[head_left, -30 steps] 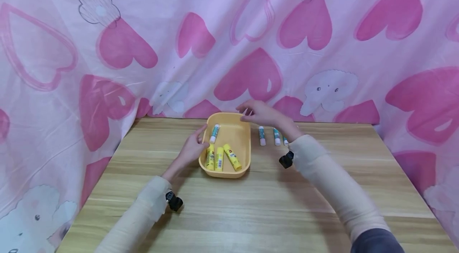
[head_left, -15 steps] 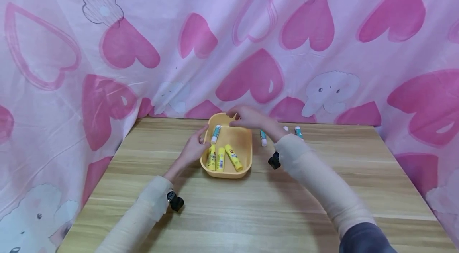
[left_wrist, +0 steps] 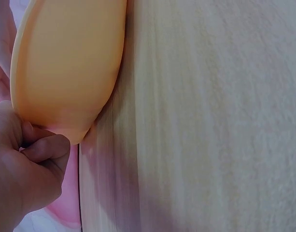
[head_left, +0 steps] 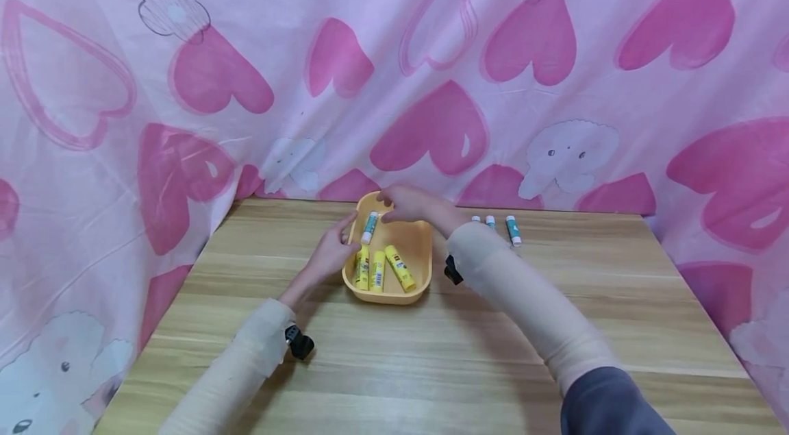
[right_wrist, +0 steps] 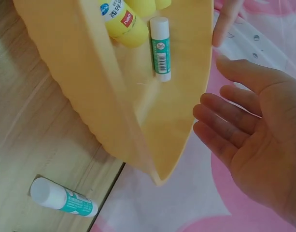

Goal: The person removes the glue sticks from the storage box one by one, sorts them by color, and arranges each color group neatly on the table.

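Observation:
A yellow-orange plastic tray (head_left: 387, 298) sits on the table. My left hand (head_left: 329, 251) grips its left rim; in the left wrist view that hand's fingers are curled at the tray edge. Inside lie three yellow glue sticks (head_left: 400, 268) toward the near end and one teal glue stick with white ends (head_left: 370, 227) at the far left. My right hand (head_left: 414, 204) hovers over the tray's far end. In the right wrist view its palm (right_wrist: 263, 154) is bare and the fingers are loosely bent, holding nothing. The far right rim is hidden behind the right hand.
To the right of the tray several teal glue sticks (head_left: 513, 231) lie on the wooden table (head_left: 394, 366), partly hidden by the right sleeve (head_left: 511, 291). A pink heart-patterned cloth (head_left: 425, 133) hangs right behind the table's far edge.
My right hand has moved left from the tray's far right corner to above its far end, uncovering the rightmost teal glue stick. The left hand keeps its place at the rim.

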Demonstrator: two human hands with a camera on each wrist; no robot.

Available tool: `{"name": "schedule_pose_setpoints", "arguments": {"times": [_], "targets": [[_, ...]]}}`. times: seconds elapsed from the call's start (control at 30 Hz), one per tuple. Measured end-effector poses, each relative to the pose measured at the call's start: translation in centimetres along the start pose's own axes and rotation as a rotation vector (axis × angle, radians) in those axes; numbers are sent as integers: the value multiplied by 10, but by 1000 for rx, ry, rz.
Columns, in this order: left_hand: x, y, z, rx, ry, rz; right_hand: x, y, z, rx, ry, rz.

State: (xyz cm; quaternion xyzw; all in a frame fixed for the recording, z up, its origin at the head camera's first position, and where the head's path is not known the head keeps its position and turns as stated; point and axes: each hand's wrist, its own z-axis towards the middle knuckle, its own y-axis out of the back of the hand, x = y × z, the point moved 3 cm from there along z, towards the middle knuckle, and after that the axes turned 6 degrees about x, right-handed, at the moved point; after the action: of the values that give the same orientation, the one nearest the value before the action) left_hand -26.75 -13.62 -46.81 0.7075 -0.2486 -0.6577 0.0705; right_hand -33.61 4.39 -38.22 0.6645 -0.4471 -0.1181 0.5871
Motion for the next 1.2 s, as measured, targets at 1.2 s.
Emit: {"name": "schedule_pose_setpoints", "arguments": {"times": [1.2], "targets": [[2,0,0,-11,-11,-56,16,-34,29,213,-298,-105]]}}
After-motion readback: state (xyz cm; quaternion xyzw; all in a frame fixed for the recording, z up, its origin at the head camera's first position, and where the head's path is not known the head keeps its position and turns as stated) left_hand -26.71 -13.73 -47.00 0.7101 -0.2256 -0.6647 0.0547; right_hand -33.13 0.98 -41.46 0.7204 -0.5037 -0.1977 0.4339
